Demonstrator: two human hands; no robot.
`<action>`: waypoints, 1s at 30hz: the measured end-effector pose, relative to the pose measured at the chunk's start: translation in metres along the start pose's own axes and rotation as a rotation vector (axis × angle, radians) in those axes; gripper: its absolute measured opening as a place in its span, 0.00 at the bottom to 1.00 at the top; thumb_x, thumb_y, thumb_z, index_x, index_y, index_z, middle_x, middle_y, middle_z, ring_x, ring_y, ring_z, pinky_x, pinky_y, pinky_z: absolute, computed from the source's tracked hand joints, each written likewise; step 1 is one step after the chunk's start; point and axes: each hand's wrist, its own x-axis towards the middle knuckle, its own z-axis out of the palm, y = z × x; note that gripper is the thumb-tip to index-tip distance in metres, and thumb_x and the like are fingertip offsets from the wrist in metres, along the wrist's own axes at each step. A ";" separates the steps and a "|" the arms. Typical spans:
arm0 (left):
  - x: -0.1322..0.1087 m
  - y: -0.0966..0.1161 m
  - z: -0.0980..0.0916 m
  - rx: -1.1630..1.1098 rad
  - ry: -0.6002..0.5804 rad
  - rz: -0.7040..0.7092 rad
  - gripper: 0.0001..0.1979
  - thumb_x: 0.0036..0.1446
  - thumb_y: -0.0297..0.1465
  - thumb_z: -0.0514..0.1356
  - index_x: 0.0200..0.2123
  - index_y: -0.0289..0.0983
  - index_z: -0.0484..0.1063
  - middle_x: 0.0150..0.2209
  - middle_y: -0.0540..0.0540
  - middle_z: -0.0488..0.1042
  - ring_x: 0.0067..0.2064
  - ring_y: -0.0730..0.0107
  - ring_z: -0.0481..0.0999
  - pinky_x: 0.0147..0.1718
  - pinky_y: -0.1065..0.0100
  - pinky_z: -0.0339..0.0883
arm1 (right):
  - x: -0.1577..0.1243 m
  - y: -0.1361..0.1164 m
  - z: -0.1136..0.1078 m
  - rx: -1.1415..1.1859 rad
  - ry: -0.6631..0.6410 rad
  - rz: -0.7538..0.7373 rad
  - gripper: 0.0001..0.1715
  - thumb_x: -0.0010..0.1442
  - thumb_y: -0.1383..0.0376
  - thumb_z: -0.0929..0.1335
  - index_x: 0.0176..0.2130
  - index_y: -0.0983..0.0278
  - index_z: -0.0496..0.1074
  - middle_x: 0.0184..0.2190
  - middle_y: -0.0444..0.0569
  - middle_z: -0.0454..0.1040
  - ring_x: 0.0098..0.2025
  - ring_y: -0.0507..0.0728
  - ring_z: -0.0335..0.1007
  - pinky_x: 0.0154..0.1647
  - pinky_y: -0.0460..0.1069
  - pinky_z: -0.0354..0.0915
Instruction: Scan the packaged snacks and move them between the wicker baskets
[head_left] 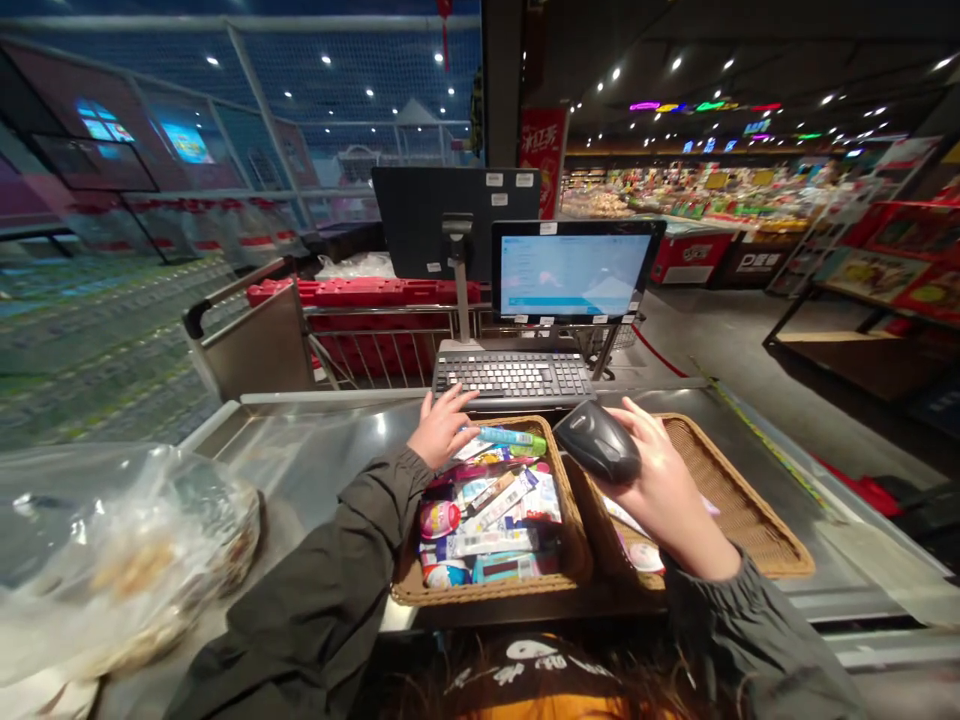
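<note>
My left hand [444, 430] is over the far left corner of a wicker basket [491, 592]. Its thumb and forefinger close on the end of a slim blue tube with a green tip [511, 438], while the other fingers spread toward the keyboard. The basket holds small packaged goods, among them a pink round pack [439, 519] and white wrapped sticks [504, 502]. My right hand [667, 490] grips a black handheld barcode scanner [598, 443], its head facing left toward the tube. Below it, a second wicker basket [750, 510] contains a few packs, partly hidden by my hand and wrist.
Behind the baskets stand a black keyboard [517, 376] and a lit screen [574, 275], with another monitor [420, 225] seen from behind. A clear plastic bag [150, 540] lies on the metal counter [322, 440] at left. Beyond is a cart [375, 345] with red contents.
</note>
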 end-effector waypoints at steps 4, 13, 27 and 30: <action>-0.002 0.007 0.033 -0.026 -0.110 -0.057 0.15 0.66 0.39 0.55 0.35 0.38 0.77 0.66 0.41 0.66 0.72 0.49 0.53 0.65 0.30 0.37 | -0.002 -0.005 0.008 0.014 -0.038 0.013 0.20 0.57 0.60 0.71 0.49 0.61 0.74 0.57 0.59 0.71 0.68 0.74 0.55 0.65 0.75 0.53; 0.009 0.028 0.035 0.040 -0.221 -0.043 0.25 0.66 0.41 0.56 0.61 0.36 0.66 0.72 0.29 0.49 0.73 0.46 0.49 0.65 0.31 0.43 | -0.016 0.004 -0.015 -0.047 0.030 0.091 0.21 0.58 0.59 0.69 0.51 0.62 0.72 0.55 0.59 0.72 0.67 0.74 0.57 0.65 0.74 0.54; 0.092 0.161 0.100 0.028 -0.381 0.462 0.24 0.61 0.43 0.62 0.55 0.36 0.75 0.69 0.33 0.59 0.72 0.44 0.49 0.66 0.30 0.38 | -0.053 0.047 -0.064 -0.174 0.138 0.275 0.23 0.56 0.57 0.70 0.51 0.60 0.72 0.56 0.59 0.72 0.68 0.73 0.56 0.65 0.73 0.54; 0.112 0.190 0.149 0.079 -0.488 0.526 0.21 0.57 0.41 0.65 0.51 0.36 0.77 0.68 0.35 0.61 0.72 0.45 0.50 0.67 0.32 0.37 | -0.058 0.058 -0.073 -0.163 0.160 0.272 0.21 0.56 0.58 0.70 0.49 0.60 0.73 0.55 0.59 0.72 0.68 0.73 0.56 0.66 0.73 0.55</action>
